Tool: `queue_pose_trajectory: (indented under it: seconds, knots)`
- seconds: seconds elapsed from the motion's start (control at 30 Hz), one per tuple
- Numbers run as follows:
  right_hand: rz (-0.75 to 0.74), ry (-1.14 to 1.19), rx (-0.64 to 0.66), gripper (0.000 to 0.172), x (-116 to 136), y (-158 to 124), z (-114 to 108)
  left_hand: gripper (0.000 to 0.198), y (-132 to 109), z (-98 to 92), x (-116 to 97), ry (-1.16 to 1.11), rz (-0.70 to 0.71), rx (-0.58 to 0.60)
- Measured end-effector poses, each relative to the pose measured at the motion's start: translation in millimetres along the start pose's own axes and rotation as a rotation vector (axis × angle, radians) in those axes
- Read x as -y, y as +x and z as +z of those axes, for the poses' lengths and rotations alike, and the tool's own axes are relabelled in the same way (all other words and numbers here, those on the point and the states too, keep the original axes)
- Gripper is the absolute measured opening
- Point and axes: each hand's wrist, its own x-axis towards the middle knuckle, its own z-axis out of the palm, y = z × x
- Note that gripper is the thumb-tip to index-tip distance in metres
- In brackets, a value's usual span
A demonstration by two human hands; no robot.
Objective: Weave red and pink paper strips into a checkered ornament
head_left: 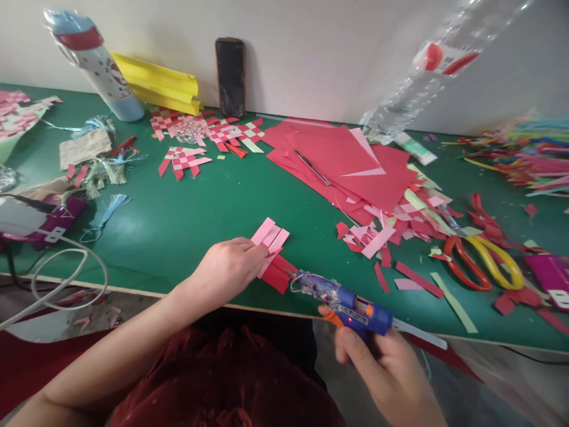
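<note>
My left hand [235, 261] is closed over pink paper strips [276, 232] and red paper strips [276, 276] that cross each other near the table's front edge. Its fingertips press on the place where the two colours meet. A blue hot glue gun [371, 314] with an orange trigger is in my right hand [377, 362], whose fingers wrap round its handle. The glue gun's nozzle points left, and its tip is at the right side of the red strips. Hardened glue strings coat the front of the gun, and a small red light shows on its side.
Red paper sheets [329, 154] with a craft knife [312, 167] on top lie behind. Scissors [484, 261] and paper scraps [377, 234] are to the right. Woven paper pieces [183, 159], a phone [230, 78], a flask [100, 68] and a plastic bottle [422, 89] stand or lie further back.
</note>
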Motion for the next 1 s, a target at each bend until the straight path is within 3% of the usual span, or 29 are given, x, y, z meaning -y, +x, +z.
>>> queue_pose_trajectory:
  seconds: [0.1, 0.43, 1.0]
  knots:
    - [0.002, -0.067, 0.000, 0.030, 14.1, 8.7, 0.0, 0.028, -0.7, 3.1, 2.2, -0.010, -0.048, -0.032]
    - [-0.019, -0.264, 0.171, 0.034, 49.2, 41.1, 6.1, 0.022, -5.5, 9.1, 8.9, -0.130, -0.094, -0.086]
    - [0.021, -0.404, 0.191, 0.039, 62.7, 48.3, 12.6, 0.024, -5.5, 9.7, 12.1, -0.202, -0.114, -0.096]
